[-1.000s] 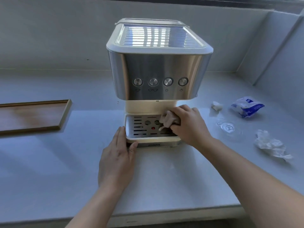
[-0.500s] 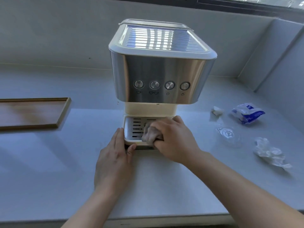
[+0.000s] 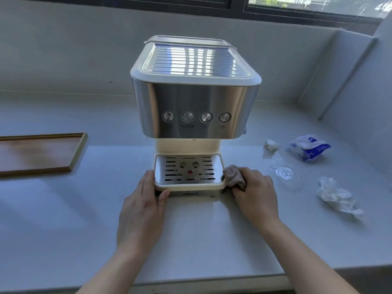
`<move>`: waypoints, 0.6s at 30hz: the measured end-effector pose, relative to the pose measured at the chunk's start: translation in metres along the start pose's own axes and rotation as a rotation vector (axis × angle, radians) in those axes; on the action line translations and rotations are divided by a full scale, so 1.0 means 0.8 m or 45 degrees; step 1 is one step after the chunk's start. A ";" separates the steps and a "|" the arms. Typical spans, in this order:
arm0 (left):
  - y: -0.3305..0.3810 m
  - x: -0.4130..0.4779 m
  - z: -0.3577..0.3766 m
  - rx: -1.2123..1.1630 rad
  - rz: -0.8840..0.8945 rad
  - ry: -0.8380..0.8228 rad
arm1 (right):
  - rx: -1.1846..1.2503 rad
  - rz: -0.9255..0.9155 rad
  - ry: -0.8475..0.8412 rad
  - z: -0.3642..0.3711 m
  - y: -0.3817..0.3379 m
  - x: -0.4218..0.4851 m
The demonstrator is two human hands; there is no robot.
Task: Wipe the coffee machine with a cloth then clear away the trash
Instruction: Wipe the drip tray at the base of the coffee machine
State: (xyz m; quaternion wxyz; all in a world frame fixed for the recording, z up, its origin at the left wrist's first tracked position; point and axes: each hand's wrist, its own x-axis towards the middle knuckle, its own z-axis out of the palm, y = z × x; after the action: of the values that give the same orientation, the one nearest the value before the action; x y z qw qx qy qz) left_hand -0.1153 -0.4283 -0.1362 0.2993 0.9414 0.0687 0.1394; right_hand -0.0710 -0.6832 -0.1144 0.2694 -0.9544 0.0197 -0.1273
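A steel and cream coffee machine (image 3: 195,107) stands in the middle of the white counter (image 3: 201,240). Its slotted drip tray (image 3: 188,170) is fully uncovered. My left hand (image 3: 144,206) rests flat against the tray's front left corner. My right hand (image 3: 256,194) grips a bunched grey cloth (image 3: 233,176) and presses it to the tray's right side. Trash lies to the right: a small white wad (image 3: 272,144), a blue and white wrapper (image 3: 308,150), a clear plastic lid (image 3: 285,174) and a crumpled white tissue (image 3: 336,196).
A shallow wooden tray (image 3: 40,152) lies on the counter at the left. A wall runs behind the machine, with a window above it. A side wall closes the counter at the far right. The counter's front edge is close below my arms.
My right hand has swept the cloth from the top of the drip tray to its right outer side. The left hand has stayed at the front left corner.
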 end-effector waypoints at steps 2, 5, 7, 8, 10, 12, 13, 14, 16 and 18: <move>-0.002 0.001 0.004 -0.011 -0.005 0.006 | -0.097 -0.048 0.001 0.005 -0.001 -0.018; -0.002 0.000 0.003 -0.082 -0.031 0.001 | -0.175 -0.105 0.040 0.011 -0.014 -0.055; -0.002 0.000 0.002 -0.129 -0.047 -0.012 | -0.182 -0.122 0.105 0.016 -0.031 -0.080; -0.002 0.001 0.001 -0.146 -0.053 -0.020 | -0.180 -0.142 0.144 0.021 -0.044 -0.091; 0.000 0.001 -0.002 -0.205 -0.066 -0.036 | -0.172 -0.209 0.171 0.036 -0.075 -0.104; 0.001 0.001 -0.007 -0.308 -0.077 -0.017 | -0.161 -0.269 0.131 0.053 -0.109 -0.106; 0.003 0.002 -0.010 -0.371 -0.083 -0.003 | -0.154 -0.290 0.101 0.061 -0.124 -0.106; 0.003 0.002 -0.013 -0.434 -0.092 0.003 | -0.139 -0.305 0.056 0.069 -0.137 -0.107; 0.000 0.003 -0.017 -0.563 -0.150 -0.043 | -0.092 -0.324 -0.052 0.083 -0.158 -0.110; 0.000 0.008 -0.028 -0.861 -0.318 -0.156 | -0.060 -0.351 -0.144 0.091 -0.170 -0.113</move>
State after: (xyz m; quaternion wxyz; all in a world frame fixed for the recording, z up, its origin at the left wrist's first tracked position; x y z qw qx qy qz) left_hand -0.1162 -0.4146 -0.1175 0.6119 0.7802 0.1151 0.0599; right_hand -0.1437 -0.5203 -0.1248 0.2275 -0.9597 -0.1238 -0.1087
